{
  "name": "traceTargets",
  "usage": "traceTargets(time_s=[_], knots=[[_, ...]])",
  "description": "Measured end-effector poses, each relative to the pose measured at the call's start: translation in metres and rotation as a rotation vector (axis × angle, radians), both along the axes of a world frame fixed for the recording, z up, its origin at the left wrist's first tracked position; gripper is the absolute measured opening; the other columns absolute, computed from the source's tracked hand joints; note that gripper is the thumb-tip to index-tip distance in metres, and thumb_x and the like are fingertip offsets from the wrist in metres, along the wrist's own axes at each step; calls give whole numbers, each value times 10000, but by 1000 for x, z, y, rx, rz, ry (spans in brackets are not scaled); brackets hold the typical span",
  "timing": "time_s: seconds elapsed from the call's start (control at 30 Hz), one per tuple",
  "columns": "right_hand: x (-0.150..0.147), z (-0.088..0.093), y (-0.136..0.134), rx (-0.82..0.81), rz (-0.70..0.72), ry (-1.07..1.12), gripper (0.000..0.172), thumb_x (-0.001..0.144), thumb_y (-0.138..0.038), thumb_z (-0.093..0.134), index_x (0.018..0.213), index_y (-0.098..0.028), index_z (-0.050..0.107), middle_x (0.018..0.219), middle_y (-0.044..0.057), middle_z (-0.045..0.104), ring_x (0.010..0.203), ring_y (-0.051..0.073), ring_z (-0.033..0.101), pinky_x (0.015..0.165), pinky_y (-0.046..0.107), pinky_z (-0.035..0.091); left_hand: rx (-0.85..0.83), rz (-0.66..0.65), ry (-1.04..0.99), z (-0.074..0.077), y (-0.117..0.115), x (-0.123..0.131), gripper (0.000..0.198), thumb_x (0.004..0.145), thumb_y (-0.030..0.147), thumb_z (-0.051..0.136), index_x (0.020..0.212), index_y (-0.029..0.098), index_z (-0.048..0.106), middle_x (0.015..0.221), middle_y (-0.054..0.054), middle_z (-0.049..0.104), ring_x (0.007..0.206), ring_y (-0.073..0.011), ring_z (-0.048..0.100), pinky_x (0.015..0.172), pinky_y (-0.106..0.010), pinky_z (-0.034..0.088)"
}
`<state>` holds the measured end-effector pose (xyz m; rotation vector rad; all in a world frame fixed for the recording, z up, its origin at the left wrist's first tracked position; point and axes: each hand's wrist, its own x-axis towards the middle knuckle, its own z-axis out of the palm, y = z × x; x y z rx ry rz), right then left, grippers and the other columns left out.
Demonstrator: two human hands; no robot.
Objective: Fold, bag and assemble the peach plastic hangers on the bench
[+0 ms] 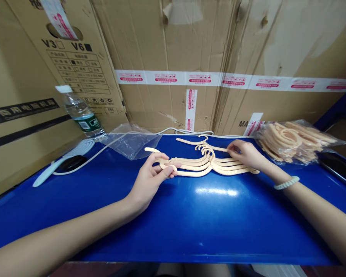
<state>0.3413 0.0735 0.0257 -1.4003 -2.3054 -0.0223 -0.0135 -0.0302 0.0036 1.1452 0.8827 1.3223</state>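
Observation:
Several cream plastic clothes hangers (194,167) lie in an overlapping row on the blue table (173,219), their hooks bunched in the middle. Between the thumb and fingers of my left hand (151,179) is a curved cream hanger piece (152,150), beside the left ends of the row; my fingers cover part of it. Behind the row lies another clothes hanger (190,142) with its hook toward the boxes. My right hand (242,152) pinches that hanger's right arm, and its fingers hide the tip.
Bagged hangers (294,140) lie at the right, near a dark flat object (340,169). At the left are a water bottle (83,115), a pale blue hairbrush (63,161), a white cable (103,154) and a clear plastic bag (131,142). Cardboard boxes (167,50) wall the back.

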Motion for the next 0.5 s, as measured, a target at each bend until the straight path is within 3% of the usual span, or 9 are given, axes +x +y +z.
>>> traceTargets(time_s=[0.2, 0.4, 0.5], knots=[[12, 23, -13, -42, -37, 147, 308, 879, -500, 585, 829, -207, 665, 690, 45, 695, 592, 192, 619, 576, 305, 494, -35, 40, -98, 6, 2, 1, 574, 714, 251, 895, 844, 230, 336, 772, -9, 736, 740, -174, 719, 757, -314, 547], [26, 38, -39, -22, -43, 253, 466, 871, -667, 633, 892, -202, 637, 778, 83, 711, 678, 211, 650, 652, 333, 534, -137, 13, -121, 6, 7, 0, 439, 739, 236, 882, 1052, 140, 590, 868, -58, 757, 795, -153, 705, 853, -329, 563], [26, 41, -49, -50, -14, 323, 531, 822, -707, 674, 976, -199, 667, 835, 91, 728, 734, 235, 681, 689, 348, 559, -136, 15, -155, 3, 12, -2, 319, 713, 265, 903, 905, 119, 694, 922, -69, 752, 839, -149, 706, 879, -301, 576]])
